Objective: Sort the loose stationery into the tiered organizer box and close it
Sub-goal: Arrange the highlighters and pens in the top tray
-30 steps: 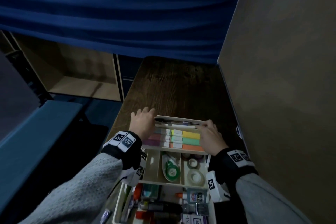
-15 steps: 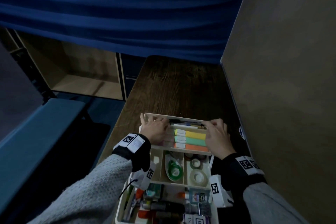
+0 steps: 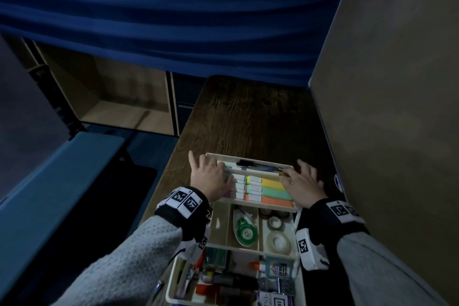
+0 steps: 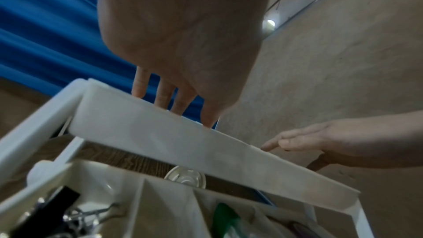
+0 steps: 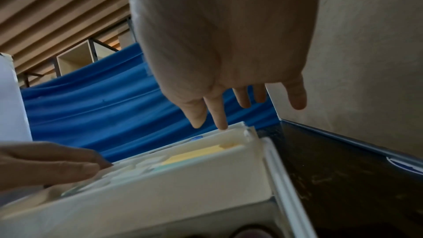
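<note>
Head view shows our left hand (image 3: 211, 179) flat on the top tier (image 3: 250, 156) of the organizer box (image 3: 298, 288), fingers spread straight; half a second ago it sat lower. Right of the highlighters (image 3: 270, 190), our right hand (image 3: 301, 185) presses likewise, fingers extended. Sorting looks done; closing begins.

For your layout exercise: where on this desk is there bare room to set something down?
Free: the dark wooden tabletop beyond the organizer box, between the blue curtain and tan partition. Crowded: every tier, under left hand and right hand.
</note>
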Motion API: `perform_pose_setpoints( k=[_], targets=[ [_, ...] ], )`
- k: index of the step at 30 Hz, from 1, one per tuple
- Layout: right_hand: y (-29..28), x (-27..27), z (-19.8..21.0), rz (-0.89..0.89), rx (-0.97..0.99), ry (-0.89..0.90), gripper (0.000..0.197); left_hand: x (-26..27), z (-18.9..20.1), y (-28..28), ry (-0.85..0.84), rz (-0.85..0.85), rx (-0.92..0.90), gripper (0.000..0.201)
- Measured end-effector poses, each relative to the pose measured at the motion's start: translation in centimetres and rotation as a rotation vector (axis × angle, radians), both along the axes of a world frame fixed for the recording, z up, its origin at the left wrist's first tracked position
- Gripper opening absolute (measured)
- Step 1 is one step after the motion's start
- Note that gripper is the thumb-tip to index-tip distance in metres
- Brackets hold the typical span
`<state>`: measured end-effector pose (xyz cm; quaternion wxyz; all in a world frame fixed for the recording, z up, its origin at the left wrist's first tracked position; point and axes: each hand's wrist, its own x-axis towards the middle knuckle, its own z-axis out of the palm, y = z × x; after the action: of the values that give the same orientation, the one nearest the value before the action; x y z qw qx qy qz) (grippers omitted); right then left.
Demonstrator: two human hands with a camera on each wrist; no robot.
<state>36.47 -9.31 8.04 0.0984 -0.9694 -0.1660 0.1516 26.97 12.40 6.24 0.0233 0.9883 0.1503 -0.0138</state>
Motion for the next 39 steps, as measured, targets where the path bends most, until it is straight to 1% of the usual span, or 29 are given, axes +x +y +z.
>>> perform_pose_setpoints(
  k=[4, 8, 10, 12, 15, 17, 20, 23, 26, 30, 32, 34, 36, 39],
  targets=[
    [-0.1, -0.5, -0.2, 0.014, 0.086, -0.058, 0.041, 0.6, -0.3, -0.5, -0.010, -0.019, -0.130, 0.048],
    [-0.6, -0.9, -0.3, 0.016, 0.149, -0.072, 0.040, 1.1, -0.2, -0.4, -0.021, 0.034, -0.287, 0.049],
    [-0.6, -1.1, -0.2, 0.042, 0.171, -0.063, 0.042, 1.1, -0.3, -0.3, -0.049, 0.066, -0.321, 0.050],
    [-0.2, -1.3, 0.0, 0.093, 0.166, -0.025, 0.043, 0.9, -0.4, -0.3, -0.084, 0.089, -0.271, 0.050],
    [0.8, -1.4, -0.1, 0.147, 0.086, 0.028, 0.043, 0.4, -0.6, -0.5, -0.117, 0.078, -0.115, 0.050],
    [1.3, -1.5, -0.2, 0.131, 0.046, 0.027, 0.041, 0.1, -0.7, -0.6, -0.128, 0.052, -0.097, 0.046],
    [1.6, -1.6, 0.0, 0.087, 0.074, -0.033, 0.037, 0.2, -0.4, -0.5, -0.125, 0.016, -0.203, 0.041],
    [1.6, -1.1, 0.3, 0.059, 0.079, -0.104, 0.042, 0.5, -0.1, -0.8, -0.095, -0.054, -0.269, 0.037],
    [1.5, -0.6, 0.3, -0.014, 0.051, -0.067, 0.042, 0.9, 0.2, -1.2, -0.069, -0.121, -0.322, 0.035],
    [1.4, -0.6, -0.1, -0.008, 0.019, -0.010, 0.044, 1.0, 0.1, -1.5, -0.014, -0.184, -0.415, 0.039],
    [1.1, -0.7, -0.2, -0.009, 0.048, -0.026, 0.045, 0.8, -0.2, -1.4, -0.077, -0.139, -0.412, 0.039],
    [0.5, -0.9, -0.2, -0.017, 0.105, -0.065, 0.045, 0.7, -0.5, -1.1, -0.162, -0.025, -0.292, 0.042],
    [-0.2, -1.4, -0.1, -0.026, 0.173, -0.090, 0.044, 0.7, -0.8, -0.5, -0.155, 0.057, -0.212, 0.049],
    [-1.4, -2.7, 0.1, -0.029, 0.276, -0.116, 0.041, 0.8, -1.1, -0.3, -0.113, 0.030, -0.216, 0.048]
  ],
)
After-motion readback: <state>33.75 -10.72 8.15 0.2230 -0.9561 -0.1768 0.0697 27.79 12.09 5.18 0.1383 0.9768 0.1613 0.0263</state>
